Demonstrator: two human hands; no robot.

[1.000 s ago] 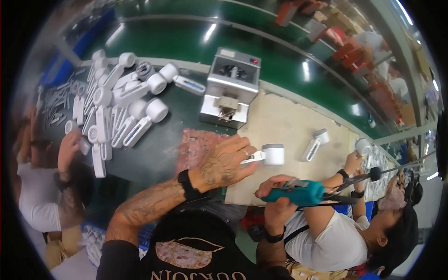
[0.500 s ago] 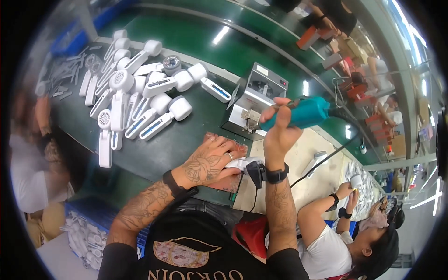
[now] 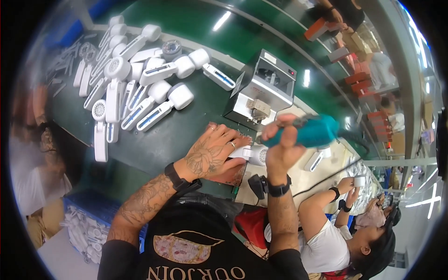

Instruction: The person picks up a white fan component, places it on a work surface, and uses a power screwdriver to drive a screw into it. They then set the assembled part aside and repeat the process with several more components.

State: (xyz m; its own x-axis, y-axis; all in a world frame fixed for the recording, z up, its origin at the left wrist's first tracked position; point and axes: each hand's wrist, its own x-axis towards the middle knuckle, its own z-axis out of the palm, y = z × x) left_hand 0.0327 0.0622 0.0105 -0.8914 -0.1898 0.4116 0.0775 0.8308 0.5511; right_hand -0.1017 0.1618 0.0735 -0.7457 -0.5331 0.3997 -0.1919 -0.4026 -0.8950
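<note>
My left hand (image 3: 210, 154) presses a white handheld fan (image 3: 256, 154) onto a reddish-brown pad (image 3: 229, 176) at the near edge of the bench, its fingers wrapped over the handle. The round fan head sticks out to the right of that hand. In my right hand (image 3: 283, 156) is a teal electric screwdriver (image 3: 317, 131), held above and to the right of the fan; motion blurs it, and its bit cannot be made out. Just beyond both hands stands a metal screw feeder (image 3: 266, 88).
Many white handheld fans (image 3: 156, 100) lie heaped at the left of the green bench (image 3: 154, 151). A blue crate (image 3: 86, 219) of white parts stands low at left. A black cable (image 3: 322, 175) crosses the pale board (image 3: 294, 175). A co-worker (image 3: 329, 242) sits at right.
My right hand has drawn the screwdriver away from the feeder, toward me and slightly right. The fan's head now shows more. My left hand stays on the fan.
</note>
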